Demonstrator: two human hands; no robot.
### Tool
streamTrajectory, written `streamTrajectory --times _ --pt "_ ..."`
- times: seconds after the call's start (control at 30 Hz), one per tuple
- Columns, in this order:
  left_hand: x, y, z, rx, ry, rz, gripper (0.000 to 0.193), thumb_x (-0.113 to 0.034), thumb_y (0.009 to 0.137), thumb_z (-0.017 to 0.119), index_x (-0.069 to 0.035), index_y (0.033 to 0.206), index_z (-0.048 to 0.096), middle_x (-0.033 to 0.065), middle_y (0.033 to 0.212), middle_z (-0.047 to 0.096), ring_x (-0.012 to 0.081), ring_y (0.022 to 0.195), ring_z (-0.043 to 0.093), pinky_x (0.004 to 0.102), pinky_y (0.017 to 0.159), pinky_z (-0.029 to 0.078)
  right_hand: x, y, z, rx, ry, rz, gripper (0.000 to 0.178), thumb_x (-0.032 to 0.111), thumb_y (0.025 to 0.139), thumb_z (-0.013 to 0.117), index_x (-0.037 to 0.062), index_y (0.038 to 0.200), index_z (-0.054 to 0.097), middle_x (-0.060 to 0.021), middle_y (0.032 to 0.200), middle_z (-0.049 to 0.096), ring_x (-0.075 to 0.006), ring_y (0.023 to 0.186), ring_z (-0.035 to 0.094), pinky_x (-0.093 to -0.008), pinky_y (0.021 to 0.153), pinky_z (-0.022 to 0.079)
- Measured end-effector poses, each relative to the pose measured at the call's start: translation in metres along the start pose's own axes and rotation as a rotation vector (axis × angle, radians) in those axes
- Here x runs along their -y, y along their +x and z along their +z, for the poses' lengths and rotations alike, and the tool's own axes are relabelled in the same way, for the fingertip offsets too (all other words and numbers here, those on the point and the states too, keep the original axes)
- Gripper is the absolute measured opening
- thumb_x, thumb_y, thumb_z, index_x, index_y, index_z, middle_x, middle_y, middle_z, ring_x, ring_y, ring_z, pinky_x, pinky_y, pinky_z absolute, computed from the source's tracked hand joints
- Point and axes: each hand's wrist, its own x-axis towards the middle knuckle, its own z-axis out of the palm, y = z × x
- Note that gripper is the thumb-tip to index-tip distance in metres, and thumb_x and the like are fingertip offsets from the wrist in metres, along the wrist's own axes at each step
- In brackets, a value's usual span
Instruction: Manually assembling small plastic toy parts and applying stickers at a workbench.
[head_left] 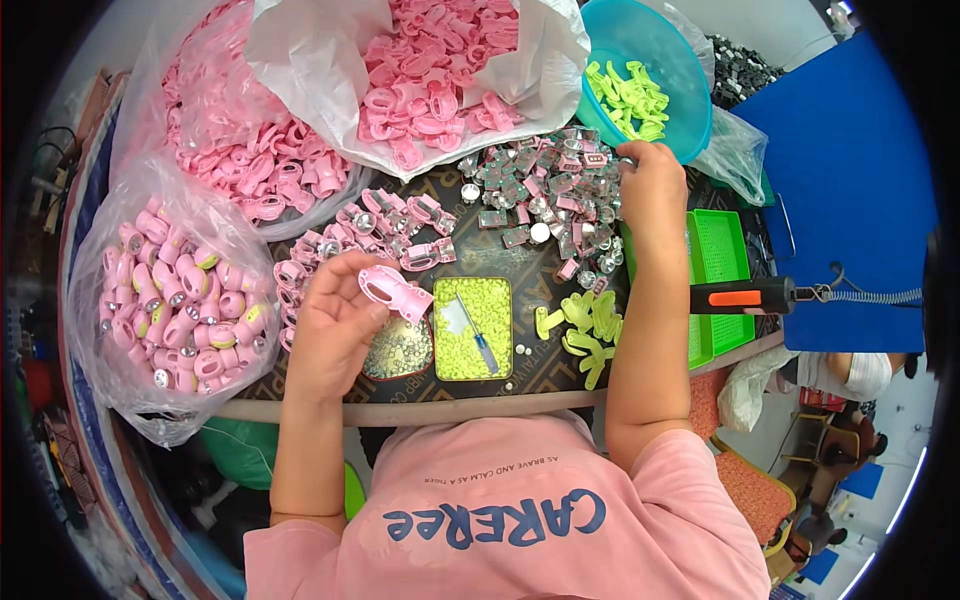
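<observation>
My left hand [338, 325] is closed on a pink plastic housing [397, 294] with an oval opening, held above the near edge of the table. My right hand [652, 185] reaches to the right side of a heap of small parts [545, 185], clear, silvery and pink, just below a teal bowl [693, 110]. Its fingertips are partly hidden, so whether they grip a part does not show. Near my left hand lie pink housings with shiny reflectors [375, 225]. A tin of tiny yellow-green pieces [450, 350] holds a blue-handled screwdriver [485, 350]; beside it sits a tin of small metal pieces [400, 350].
A white sack [315, 50] and clear bags of pink parts [175, 300] crowd the left and back. Loose yellow-green pieces [590, 325] lie near my right forearm. A black-and-orange power screwdriver [740, 297] hangs on a coiled cord before green trays [720, 245] and a blue panel [850, 190].
</observation>
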Motion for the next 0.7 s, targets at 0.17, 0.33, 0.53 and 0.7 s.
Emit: streamTrajectory --times 0.17,0.33,0.53,0.7 --pt "0.015 -0.002 -0.001 -0.038 -0.069 -0.021 0.05 0.009 0.089 0.069 -0.004 0.134 0.05 0.0158 0.134 0.06 0.0219 0.12 0.063 0.0377 0.102 0.056 0.001 0.007 0.006 0.18 0.124 0.077 0.018 0.018 0.093 0.068 0.0044 0.099 0.077 -0.0212 0.103 0.073 -0.0409 0.098 0.07 -0.0492 0.086 0.055" --pt "0.022 -0.001 0.003 -0.053 -0.043 0.023 0.049 0.01 0.09 0.068 -0.003 0.133 0.05 0.016 0.134 0.06 0.0225 0.119 0.064 0.0381 0.102 0.056 0.022 0.01 -0.004 0.194 -0.057 0.255 0.041 0.038 0.091 0.073 -0.0021 0.095 0.077 -0.0275 0.098 0.073 -0.0442 0.096 0.071 -0.0504 0.085 0.056" --pt "0.027 0.0 0.012 -0.058 -0.061 0.0 0.049 0.01 0.089 0.068 -0.002 0.133 0.05 0.0153 0.134 0.06 0.0214 0.118 0.064 0.0373 0.102 0.055 0.011 0.008 0.017 0.198 -0.012 0.265 0.042 0.038 0.086 0.077 -0.0023 0.096 0.076 -0.0248 0.098 0.074 -0.0414 0.095 0.072 -0.0491 0.085 0.055" --pt "0.025 -0.003 0.009 -0.023 -0.032 0.012 0.049 0.01 0.088 0.068 -0.002 0.132 0.051 0.0137 0.133 0.06 0.0206 0.118 0.063 0.0373 0.102 0.055 0.009 0.003 0.003 0.21 0.191 0.146 0.019 0.017 0.079 0.083 0.0023 0.09 0.076 -0.0163 0.083 0.075 -0.0327 0.08 0.073 -0.0417 0.078 0.056"
